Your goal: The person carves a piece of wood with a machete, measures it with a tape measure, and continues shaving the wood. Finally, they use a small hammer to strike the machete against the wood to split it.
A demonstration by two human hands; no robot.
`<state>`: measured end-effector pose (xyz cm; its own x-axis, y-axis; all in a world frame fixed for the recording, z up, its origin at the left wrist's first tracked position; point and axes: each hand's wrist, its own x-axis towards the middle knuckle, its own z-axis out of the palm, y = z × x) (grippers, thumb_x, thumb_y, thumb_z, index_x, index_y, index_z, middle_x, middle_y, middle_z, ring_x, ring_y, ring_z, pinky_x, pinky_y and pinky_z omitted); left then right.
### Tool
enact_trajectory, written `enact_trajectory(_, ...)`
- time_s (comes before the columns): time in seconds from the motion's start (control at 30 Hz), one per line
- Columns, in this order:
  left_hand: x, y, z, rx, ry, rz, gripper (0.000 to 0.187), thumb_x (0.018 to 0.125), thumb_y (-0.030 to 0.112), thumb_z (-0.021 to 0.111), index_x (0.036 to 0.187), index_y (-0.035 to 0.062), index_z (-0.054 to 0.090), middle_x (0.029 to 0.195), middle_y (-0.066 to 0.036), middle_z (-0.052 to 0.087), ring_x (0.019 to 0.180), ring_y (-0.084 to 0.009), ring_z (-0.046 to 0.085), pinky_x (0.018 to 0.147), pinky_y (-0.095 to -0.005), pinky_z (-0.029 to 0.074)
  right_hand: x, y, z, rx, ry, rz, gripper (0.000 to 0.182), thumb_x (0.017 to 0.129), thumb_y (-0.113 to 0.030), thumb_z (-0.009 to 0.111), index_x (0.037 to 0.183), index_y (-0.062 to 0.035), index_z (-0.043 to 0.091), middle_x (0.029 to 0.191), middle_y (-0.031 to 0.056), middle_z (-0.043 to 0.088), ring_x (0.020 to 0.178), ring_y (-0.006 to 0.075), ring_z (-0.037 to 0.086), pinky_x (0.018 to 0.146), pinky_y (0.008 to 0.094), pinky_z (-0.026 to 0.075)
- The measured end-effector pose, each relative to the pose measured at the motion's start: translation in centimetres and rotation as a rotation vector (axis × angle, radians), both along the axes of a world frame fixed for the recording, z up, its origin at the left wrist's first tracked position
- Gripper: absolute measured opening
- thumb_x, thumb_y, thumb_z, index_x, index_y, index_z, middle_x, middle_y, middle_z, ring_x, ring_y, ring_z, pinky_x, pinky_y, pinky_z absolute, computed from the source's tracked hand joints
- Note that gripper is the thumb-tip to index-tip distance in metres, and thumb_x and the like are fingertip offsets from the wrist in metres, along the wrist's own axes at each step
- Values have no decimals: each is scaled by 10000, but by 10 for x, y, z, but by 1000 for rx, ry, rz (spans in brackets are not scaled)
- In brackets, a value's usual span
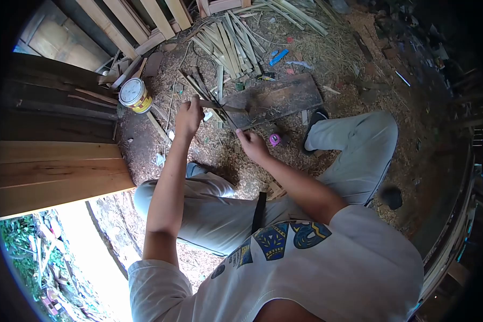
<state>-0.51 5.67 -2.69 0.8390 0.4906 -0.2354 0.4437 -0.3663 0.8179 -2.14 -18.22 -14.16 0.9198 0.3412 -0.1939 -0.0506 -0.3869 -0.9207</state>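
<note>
My left hand [188,119] is closed round the handle end of a long-bladed knife [233,109], its blade pointing right. With fingers wrapped, my right hand [253,146] grips the near end of a thin dark wooden strip [229,119]. The strip slants away to the upper left, and the blade crosses it. Whether the edge bites into the wood cannot be made out. Beneath and beyond the blade lies a wide, worn wooden board [290,98] on the ground. A pink tape measure [275,140] rests just right of my right hand.
Split wooden strips [228,45] lie piled beyond the board. A paint bucket [136,95] stands at left beside a plank wall [59,166]. A blue object [278,57] lies near the pile. Shavings cover the ground, and my bent legs [354,142] flank the work.
</note>
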Motion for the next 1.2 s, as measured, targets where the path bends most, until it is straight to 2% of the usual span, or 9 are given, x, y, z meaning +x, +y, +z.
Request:
enact_trajectory(0.13,6,5,-12,-163,8,-69,533,1023,441,453,809,-19,616,678,-124,604,628,-253,577,654,-391,482,-2,2,17,-18,46,-1,613,1027,-549,521,722,-22,588,580,78,544,559,220,532,590,417,427)
enact_trajectory(0.2,4,-7,-4,-359,-56,-22,441,1066,362,413,734,80,486,620,-14,475,530,-128,406,512,-325,335,-2,7,21,2,82,21,644,1011,-589,509,752,-13,637,614,168,604,611,344,634,618,443,468)
enact_trajectory(0.37,2,-19,3,-240,-84,-89,408,1064,336,413,771,65,495,625,-9,461,527,-127,407,508,-315,334,2,13,22,146,24,94,706,1014,-633,465,690,-17,586,552,126,530,558,272,599,580,437,444)
enact_trajectory(0.47,8,-21,0,-270,-66,-27,412,1061,333,403,766,61,499,620,-21,474,524,-132,416,511,-319,344,14,-4,-19,-19,350,18,783,993,-700,425,662,-12,604,570,119,577,581,282,619,614,445,468)
enact_trajectory(0.57,13,-17,-12,-305,-76,15,431,1062,335,392,753,57,504,620,-36,489,518,-140,422,510,-321,352,20,-11,0,-131,212,46,781,992,-696,433,656,-13,610,577,123,583,584,283,620,608,455,465)
enact_trajectory(0.67,23,-5,-27,99,-156,-210,452,1059,331,400,733,38,511,629,-56,524,523,-149,438,506,-325,354,16,-6,18,-63,172,39,734,1001,-651,472,703,-2,642,602,142,609,620,310,641,628,466,468)
enact_trajectory(1.03,8,-36,6,-217,-96,-84,467,1062,350,384,763,25,537,641,-64,533,530,-159,459,531,-344,384,8,-23,-23,-99,243,26,655,1001,-621,494,888,-11,703,678,213,660,693,403,668,682,492,496)
enact_trajectory(1.13,6,-40,4,-150,-91,-71,484,1055,360,397,734,26,539,628,-57,533,530,-167,464,540,-348,401,9,-28,-27,18,-112,65,653,1008,-615,494,837,-13,682,647,167,646,666,358,665,664,470,494)
enact_trajectory(1.2,4,-41,8,-157,-101,-94,468,1043,340,417,732,14,542,623,-59,529,529,-170,468,539,-351,401,16,-29,-18,17,626,-96,612,1039,-569,498,682,-72,521,539,25,485,429,161,490,443,348,396)
